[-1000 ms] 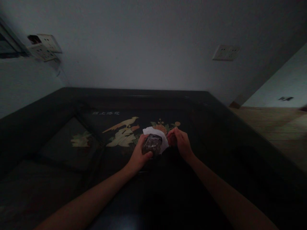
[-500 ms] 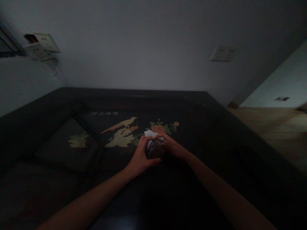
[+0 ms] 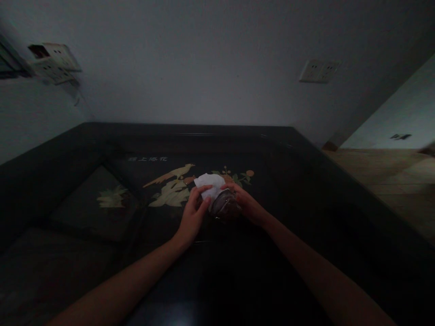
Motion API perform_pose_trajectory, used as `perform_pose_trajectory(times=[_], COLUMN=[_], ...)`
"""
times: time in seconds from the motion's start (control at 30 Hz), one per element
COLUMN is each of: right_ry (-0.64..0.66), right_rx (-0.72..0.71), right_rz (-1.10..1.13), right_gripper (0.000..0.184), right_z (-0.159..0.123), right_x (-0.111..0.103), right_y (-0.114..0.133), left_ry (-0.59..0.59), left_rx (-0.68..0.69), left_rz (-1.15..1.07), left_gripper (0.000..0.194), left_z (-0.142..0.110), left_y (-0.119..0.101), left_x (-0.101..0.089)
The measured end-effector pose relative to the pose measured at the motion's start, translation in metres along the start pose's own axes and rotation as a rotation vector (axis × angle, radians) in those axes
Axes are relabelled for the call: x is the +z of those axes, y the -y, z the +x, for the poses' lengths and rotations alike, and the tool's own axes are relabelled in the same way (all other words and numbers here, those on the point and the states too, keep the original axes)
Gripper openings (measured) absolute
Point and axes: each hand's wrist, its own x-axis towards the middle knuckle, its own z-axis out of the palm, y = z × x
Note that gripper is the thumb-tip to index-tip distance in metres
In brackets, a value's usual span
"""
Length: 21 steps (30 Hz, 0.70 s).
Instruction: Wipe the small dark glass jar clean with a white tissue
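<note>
The room is dim, and two bare hands work close together over the middle of a black, shiny bench (image 3: pixel 288 181). Between them is a dark object (image 3: pixel 228 207) with a glossy surface; what it is exactly, I cannot tell. A white paper (image 3: pixel 208 182) lies against its upper left side, touching it. The left hand (image 3: pixel 193 213) has its grip on this paper: the thumb and the bent fingers pinch its lower left part. The right hand (image 3: pixel 248 204) grasps the dark object from the right side, with its fingers reaching over the top, near the edge of the paper. Whether the object rests on the bench or is held a little above it, I cannot tell.

Behind the hands, the bench top shows a picture of a yellowish bird (image 3: pixel 175 174), partly green flowers (image 3: pixel 246 178) and a short line of pale writing (image 3: pixel 148 159). The bench stands near a grey wall (image 3: pixel 186 68), which carries a double socket (image 3: pixel 319 71) on the right. More sockets (image 3: pixel 56 63) are at the far left, and a wooden floor (image 3: pixel 384 170) is visible at the right.
</note>
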Motion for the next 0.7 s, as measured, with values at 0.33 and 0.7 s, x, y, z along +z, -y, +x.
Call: perform_pose_trajectory(times=[0.33, 0.7], right_ry=[-0.006, -0.036], right_rx=[-0.035, 0.008], right_rz=[0.34, 0.394], right_gripper=[0.058, 0.051], right_z=[0.007, 0.007], right_x=[0.01, 0.022], right_y=[-0.008, -0.017], left_ry=[-0.217, -0.182], left_rx=[-0.224, -0.362], left_rz=[-0.374, -0.484], left_gripper=[0.054, 0.027], left_z=[0.012, 0.014], left_y=[0.0, -0.01], left_x=[-0.001, 0.002])
